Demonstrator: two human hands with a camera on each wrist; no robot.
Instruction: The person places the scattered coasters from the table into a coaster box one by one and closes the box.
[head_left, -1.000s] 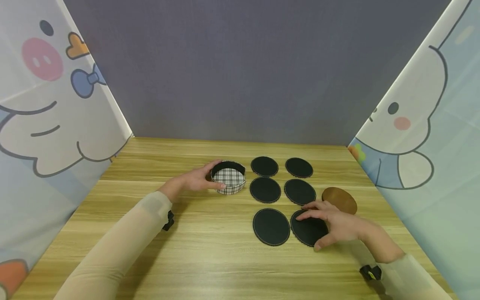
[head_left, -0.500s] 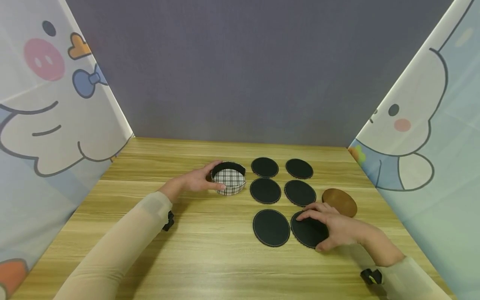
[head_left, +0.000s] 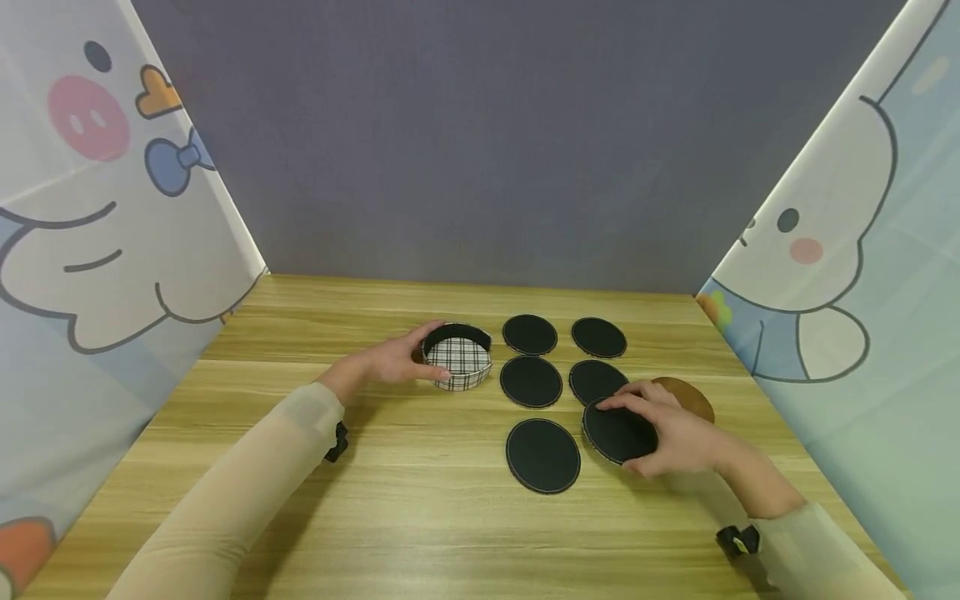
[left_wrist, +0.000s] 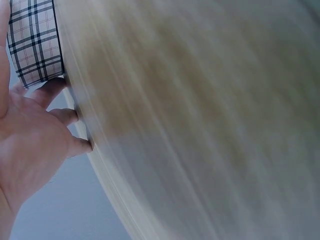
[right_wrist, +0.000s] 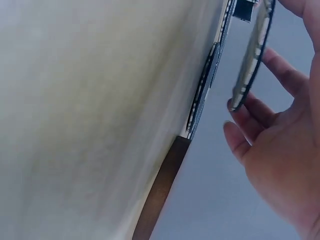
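Observation:
My left hand [head_left: 390,360] grips a round, plaid-covered coaster holder [head_left: 467,358] with a dark lining and a gap in its wall. Thumb and fingers span its left side as it stands on the table. In the left wrist view, its plaid wall [left_wrist: 35,42] shows beyond the fingers. At the right, my right hand [head_left: 678,437] pinches a round black coaster [head_left: 617,429] by its edge. The right wrist view shows this coaster [right_wrist: 252,55] raised off the table, its underside pale and patterned.
Several black coasters lie flat in two columns, including a front one [head_left: 543,456] and a back one [head_left: 597,337]. A brown disc [head_left: 692,397] lies behind my right hand, partly hidden. A grey panel [head_left: 480,150] closes the wooden table's [head_left: 360,517] far side.
My right hand has taken the front right coaster off the table and moved slightly up and away, now overlapping the coaster behind. The left hand and holder stay put.

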